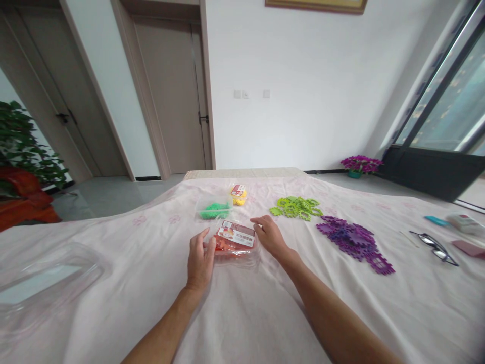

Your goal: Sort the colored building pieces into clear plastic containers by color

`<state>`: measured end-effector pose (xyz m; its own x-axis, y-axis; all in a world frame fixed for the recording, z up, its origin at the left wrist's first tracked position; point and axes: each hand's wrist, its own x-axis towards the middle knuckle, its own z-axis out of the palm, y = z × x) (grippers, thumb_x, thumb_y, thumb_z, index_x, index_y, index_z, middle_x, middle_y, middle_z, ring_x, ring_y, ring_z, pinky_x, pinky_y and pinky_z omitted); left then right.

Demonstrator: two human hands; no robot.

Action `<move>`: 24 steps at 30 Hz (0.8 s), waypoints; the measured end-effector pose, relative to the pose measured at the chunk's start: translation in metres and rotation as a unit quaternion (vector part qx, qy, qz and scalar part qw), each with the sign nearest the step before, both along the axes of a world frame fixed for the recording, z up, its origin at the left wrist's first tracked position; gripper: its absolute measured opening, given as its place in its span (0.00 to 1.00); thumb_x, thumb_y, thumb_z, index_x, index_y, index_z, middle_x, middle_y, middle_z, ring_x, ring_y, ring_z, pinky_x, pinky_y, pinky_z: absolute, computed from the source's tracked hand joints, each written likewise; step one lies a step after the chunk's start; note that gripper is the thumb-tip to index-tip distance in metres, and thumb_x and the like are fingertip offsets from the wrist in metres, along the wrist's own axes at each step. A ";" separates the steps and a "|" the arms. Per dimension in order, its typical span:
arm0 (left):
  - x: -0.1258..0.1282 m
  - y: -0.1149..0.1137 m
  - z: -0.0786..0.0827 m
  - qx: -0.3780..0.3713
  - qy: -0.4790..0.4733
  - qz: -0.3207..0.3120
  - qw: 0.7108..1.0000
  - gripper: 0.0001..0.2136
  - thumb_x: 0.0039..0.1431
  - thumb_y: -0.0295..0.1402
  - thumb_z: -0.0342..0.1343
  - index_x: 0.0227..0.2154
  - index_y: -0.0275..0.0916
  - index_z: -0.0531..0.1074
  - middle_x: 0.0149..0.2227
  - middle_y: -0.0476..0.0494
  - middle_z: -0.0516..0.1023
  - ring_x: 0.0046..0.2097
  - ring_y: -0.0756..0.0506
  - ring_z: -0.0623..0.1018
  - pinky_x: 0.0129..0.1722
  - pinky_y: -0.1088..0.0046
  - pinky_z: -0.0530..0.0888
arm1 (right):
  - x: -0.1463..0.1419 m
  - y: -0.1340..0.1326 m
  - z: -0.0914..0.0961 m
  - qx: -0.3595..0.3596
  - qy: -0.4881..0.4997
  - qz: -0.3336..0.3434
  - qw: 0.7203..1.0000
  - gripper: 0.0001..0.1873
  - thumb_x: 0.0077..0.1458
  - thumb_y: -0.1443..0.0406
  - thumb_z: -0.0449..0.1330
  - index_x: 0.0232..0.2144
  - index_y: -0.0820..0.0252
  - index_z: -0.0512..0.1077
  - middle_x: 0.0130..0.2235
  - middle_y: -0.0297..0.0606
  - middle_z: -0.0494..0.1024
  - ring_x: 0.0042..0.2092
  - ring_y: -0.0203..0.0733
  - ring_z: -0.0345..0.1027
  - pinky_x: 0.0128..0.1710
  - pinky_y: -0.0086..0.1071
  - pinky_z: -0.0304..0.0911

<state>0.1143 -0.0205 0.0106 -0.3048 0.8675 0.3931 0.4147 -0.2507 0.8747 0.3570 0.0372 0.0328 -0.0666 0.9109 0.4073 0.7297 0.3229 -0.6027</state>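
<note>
A clear plastic box (234, 243) with a printed label on its lid and orange-red pieces inside lies on the cloth in front of me. My left hand (200, 257) grips its left side, the thumb on the near-left edge. At the right edge of the lid, my right hand (270, 236) holds the box, with its index finger reaching along the top far corner. Just behind is an uncovered clear box (197, 211) of green pieces (215, 211). A smaller labelled tub (238, 194) with yellow pieces stands beyond that.
Lime-green pieces (296, 208) and purple toothed pieces (354, 238) lie in loose piles on the right. Farther right are eyeglasses (435, 247), a blue item (436, 221) and a dark red item (469, 248). A large clear plastic container (81, 270) lies at the left on the tablecloth (132, 303).
</note>
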 end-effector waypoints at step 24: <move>0.006 0.001 -0.005 -0.057 -0.146 -0.006 0.988 0.24 0.58 0.33 0.50 0.58 0.38 0.68 0.56 0.38 0.75 0.43 0.45 0.78 0.44 0.68 0.75 | -0.017 0.014 -0.018 -0.052 0.208 0.034 0.976 0.20 0.60 0.57 0.54 0.44 0.60 0.81 0.45 0.43 0.82 0.47 0.47 0.74 0.50 0.38 0.67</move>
<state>0.1205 -0.0194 0.0052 -0.3796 0.9055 0.1895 0.1382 -0.1471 0.9794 0.3399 0.0508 0.0147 0.0231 0.9477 0.3183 0.3933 0.2841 -0.8744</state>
